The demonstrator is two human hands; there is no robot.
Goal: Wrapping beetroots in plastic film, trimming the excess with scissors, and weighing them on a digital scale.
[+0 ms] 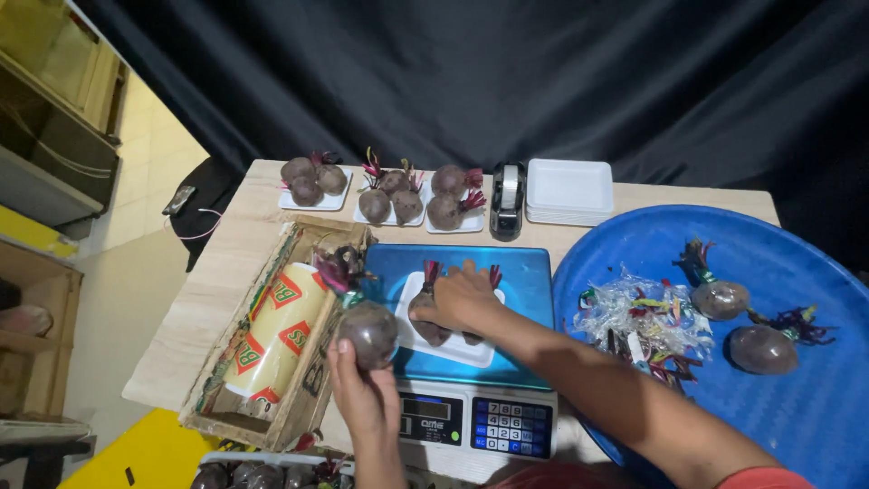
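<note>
My left hand point(360, 389) is closed around a dark red beetroot point(367, 333), held up just off the left edge of the blue scale point(525, 276). My right hand point(462, 297) lies cupped over two more beets point(431, 328) on the white foam tray point(453, 348) sitting on the scale's platform, fingers pressing on them; whether it truly grips one I cannot tell.

At nine o'clock from the scale sits a cardboard box point(303, 412) with a roll of cling film point(276, 330) in it, close under my lifted beet. At twelve o'clock, along the far edge, three small trays of beets point(391, 195) stand in a row, then a tape dispenser point(508, 199) and a stack of empty foam trays point(569, 190). At three o'clock a big blue tub point(815, 398) holds two loose beets point(742, 326) and a heap of crumpled plastic scraps point(638, 321); my right forearm crosses its rim.

All of it rests on a pale wooden table point(204, 299) before a black curtain point(507, 81).
</note>
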